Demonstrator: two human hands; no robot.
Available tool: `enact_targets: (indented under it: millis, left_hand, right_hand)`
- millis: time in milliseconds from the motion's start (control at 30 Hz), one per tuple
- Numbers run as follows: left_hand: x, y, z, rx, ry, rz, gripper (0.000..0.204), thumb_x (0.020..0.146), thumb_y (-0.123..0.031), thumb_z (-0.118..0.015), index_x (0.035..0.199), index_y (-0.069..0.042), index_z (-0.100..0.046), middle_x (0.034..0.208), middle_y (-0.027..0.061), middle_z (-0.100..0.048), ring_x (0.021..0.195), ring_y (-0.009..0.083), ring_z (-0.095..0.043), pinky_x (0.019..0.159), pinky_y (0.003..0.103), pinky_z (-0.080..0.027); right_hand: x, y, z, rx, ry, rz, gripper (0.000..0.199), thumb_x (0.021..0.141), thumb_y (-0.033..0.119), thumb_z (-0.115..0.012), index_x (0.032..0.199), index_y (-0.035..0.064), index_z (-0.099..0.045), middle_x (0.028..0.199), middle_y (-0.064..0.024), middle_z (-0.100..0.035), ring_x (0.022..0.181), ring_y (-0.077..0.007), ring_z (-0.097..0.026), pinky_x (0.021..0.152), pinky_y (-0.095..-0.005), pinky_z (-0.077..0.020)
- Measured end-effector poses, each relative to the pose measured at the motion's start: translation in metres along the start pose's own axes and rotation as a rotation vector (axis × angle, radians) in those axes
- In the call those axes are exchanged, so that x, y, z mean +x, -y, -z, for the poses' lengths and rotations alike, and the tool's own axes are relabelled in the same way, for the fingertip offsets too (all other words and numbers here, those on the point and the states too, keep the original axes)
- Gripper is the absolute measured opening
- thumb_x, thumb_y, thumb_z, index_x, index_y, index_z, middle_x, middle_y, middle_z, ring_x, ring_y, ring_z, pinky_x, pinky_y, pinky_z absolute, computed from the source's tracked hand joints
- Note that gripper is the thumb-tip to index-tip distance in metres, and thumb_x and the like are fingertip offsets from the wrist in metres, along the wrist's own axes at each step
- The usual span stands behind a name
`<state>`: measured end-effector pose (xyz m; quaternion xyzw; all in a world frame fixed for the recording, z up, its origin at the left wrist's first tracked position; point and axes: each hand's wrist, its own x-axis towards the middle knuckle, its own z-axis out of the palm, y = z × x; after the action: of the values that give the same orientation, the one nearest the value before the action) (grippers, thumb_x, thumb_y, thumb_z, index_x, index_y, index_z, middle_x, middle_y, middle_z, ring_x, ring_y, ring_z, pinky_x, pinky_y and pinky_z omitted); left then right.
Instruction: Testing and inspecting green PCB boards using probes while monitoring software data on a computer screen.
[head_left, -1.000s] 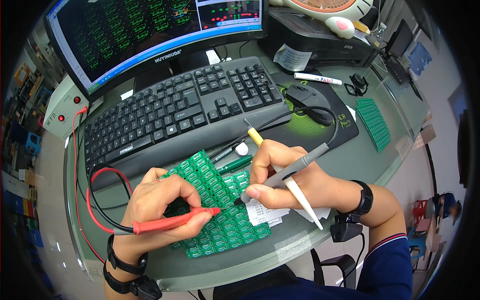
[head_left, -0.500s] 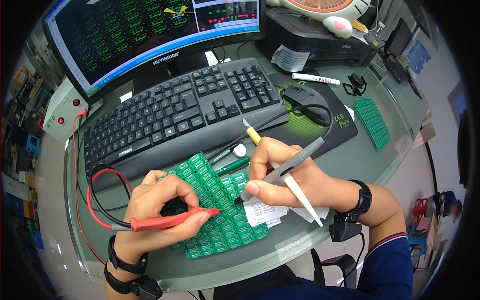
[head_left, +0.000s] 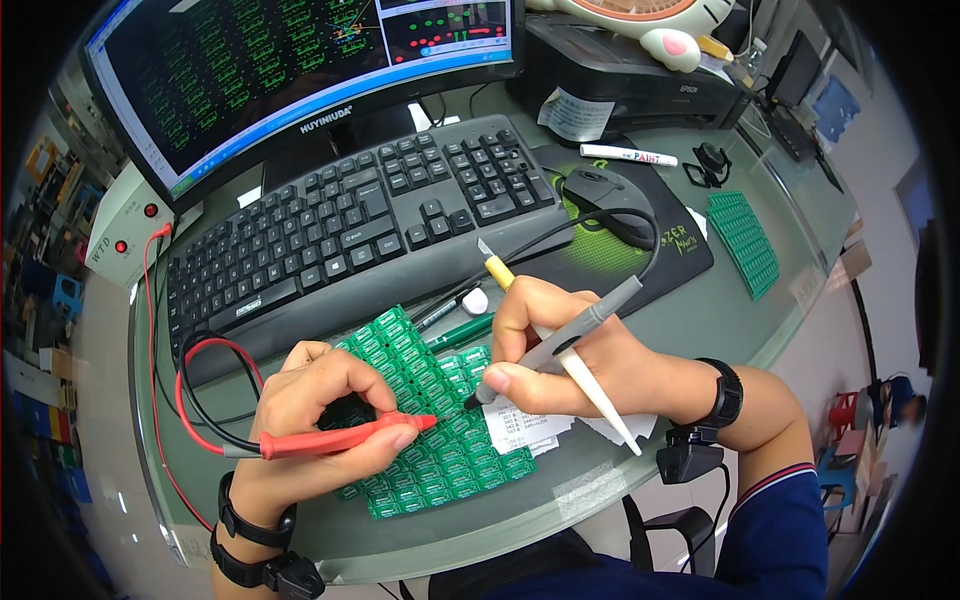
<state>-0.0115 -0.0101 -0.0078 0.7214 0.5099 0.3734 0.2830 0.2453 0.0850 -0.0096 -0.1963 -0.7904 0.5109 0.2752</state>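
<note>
Desk: curved glass desk (head_left: 640, 330), L shelving blurred.
L hand (head_left: 315, 420): fingers shut round red probe (head_left: 340, 438), tip on green PCB panel (head_left: 430, 420).
R hand (head_left: 570, 365): fingers pinch grey probe (head_left: 555, 342) w/ white pen (head_left: 595, 395), tip on panel.
Behind: keyboard (head_left: 350, 230), monitor (head_left: 280, 70), mouse (head_left: 605, 195).

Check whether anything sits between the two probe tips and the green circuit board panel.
Nothing visible does. The red probe in the left hand and the grey probe in the right hand both point straight onto the green panel.
</note>
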Motion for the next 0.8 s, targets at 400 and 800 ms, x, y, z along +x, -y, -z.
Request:
enact_targets:
  millis: [400, 800]
  left_hand:
    - [0.0031, 0.0003, 0.0002, 0.139, 0.003, -0.126, 0.026, 0.071, -0.02, -0.087, 0.081, -0.014, -0.064, 0.074, -0.0059, -0.066, 0.061, 0.0112, -0.057, 0.077, 0.031, -0.039]
    - [0.003, -0.0051, 0.0008, 0.166, 0.014, -0.117, 0.026, 0.071, -0.019, -0.085, 0.08, -0.014, -0.062, 0.073, -0.006, -0.065, 0.063, 0.0116, -0.059, 0.081, 0.033, -0.039]
  right_hand:
    - [-0.0002, 0.0004, -0.0004, -0.025, -0.004, 0.017, 0.025, 0.089, 0.015, -0.074, 0.086, 0.0063, -0.05, 0.08, -0.0032, -0.06, 0.071, -0.0111, -0.059, 0.062, -0.0266, -0.0448]
    - [-0.0005, 0.0007, -0.0004, -0.033, -0.007, 0.023, 0.025, 0.089, 0.014, -0.074, 0.087, 0.0061, -0.051, 0.08, -0.0035, -0.062, 0.071, -0.0109, -0.059, 0.062, -0.0263, -0.0454]
